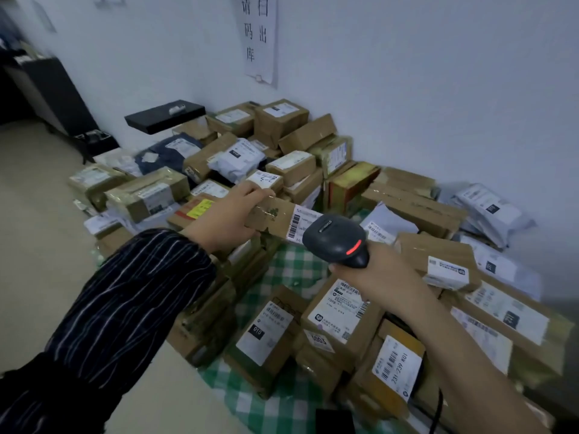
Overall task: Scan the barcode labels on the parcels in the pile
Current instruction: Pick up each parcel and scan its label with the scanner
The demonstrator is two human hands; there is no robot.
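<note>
Partly, the scanner (334, 238) hides the label (297, 222) on the held parcel (269, 214).

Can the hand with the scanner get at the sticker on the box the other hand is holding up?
Probably yes. The left hand holds the box up with its label turned toward the scanner in the right hand, and nothing sits between them.

One wide-angle camera rides on my head, facing forward and down along my arms. My left hand (224, 216) and right hand (372, 275) sit close in mid-view; the parcel pile (340, 311) spreads just beyond, against the wall (407, 89).
</note>
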